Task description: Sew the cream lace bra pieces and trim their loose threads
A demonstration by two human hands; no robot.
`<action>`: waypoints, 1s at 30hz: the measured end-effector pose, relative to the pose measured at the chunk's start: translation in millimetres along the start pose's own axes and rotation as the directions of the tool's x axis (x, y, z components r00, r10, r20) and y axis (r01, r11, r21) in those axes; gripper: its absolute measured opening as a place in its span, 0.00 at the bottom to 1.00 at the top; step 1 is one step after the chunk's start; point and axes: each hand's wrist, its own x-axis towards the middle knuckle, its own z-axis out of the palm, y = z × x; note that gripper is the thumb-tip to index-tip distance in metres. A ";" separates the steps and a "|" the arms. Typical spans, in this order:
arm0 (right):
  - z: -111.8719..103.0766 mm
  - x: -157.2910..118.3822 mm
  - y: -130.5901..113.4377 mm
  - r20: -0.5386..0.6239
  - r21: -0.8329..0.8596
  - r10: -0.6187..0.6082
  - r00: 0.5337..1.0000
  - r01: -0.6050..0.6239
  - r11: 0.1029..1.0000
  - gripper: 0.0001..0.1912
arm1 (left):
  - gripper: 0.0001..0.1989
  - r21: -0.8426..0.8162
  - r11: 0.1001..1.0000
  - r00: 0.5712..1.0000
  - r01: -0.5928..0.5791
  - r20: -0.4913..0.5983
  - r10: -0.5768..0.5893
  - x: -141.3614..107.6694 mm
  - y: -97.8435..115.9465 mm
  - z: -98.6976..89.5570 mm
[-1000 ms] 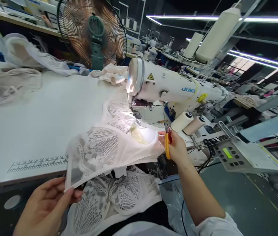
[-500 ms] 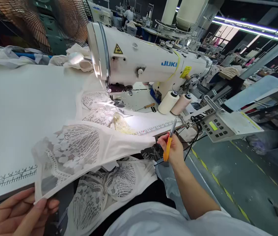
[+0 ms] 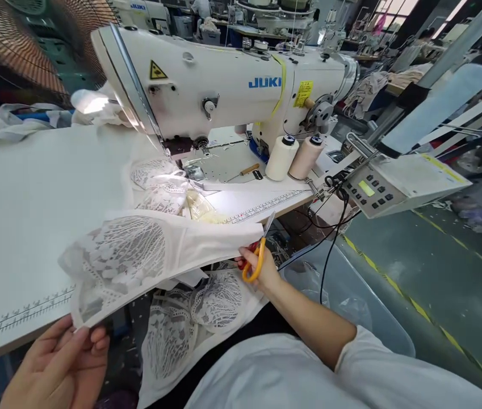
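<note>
A white lace bra piece (image 3: 134,241) stretches across the table's front edge. My left hand (image 3: 64,363) pinches its lower left corner between thumb and fingers. My right hand (image 3: 262,272) is closed around orange-handled scissors (image 3: 258,260), whose blades point up beside the right end of the piece. Its fingertips are at that end's lower edge; whether they grip the fabric I cannot tell. Below, another white lace bra (image 3: 217,301) hangs over my lap. More lace (image 3: 162,196) lies under the needle area of the white sewing machine (image 3: 223,74).
Two thread cones, one cream (image 3: 282,159) and one beige (image 3: 306,159), stand by the machine. A wooden-handled tool (image 3: 249,169) lies behind the table ruler (image 3: 262,207). At right are a control box (image 3: 372,190), cables and a clear plastic bin (image 3: 377,318). A fan (image 3: 49,45) stands back left.
My right hand with the scissors has moved left and slightly down, up to the right end of the bra piece. My left hand keeps its pinch. The camera view has shifted.
</note>
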 end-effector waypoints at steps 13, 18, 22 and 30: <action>-17.7 -25.7 -28.0 0.081 0.005 0.019 0.997 -0.019 1.000 0.21 | 0.23 -0.218 0.922 0.924 0.320 0.288 -0.252 -9.7 -37.6 43.5; -19.4 -24.8 -35.9 0.115 -0.041 0.047 0.992 -0.043 0.998 0.21 | 0.17 -0.065 0.937 0.872 0.344 0.392 -0.293 -9.7 -38.3 81.2; -20.8 -22.0 -39.8 0.132 -0.039 0.066 0.989 -0.061 0.997 0.21 | 0.17 0.010 0.927 0.867 0.374 0.350 -0.354 -7.7 -28.3 90.9; -28.3 -17.1 -51.0 0.174 -0.005 0.102 0.979 -0.103 0.995 0.20 | 0.08 0.066 0.945 0.918 0.321 0.224 -0.328 -9.2 -19.1 92.4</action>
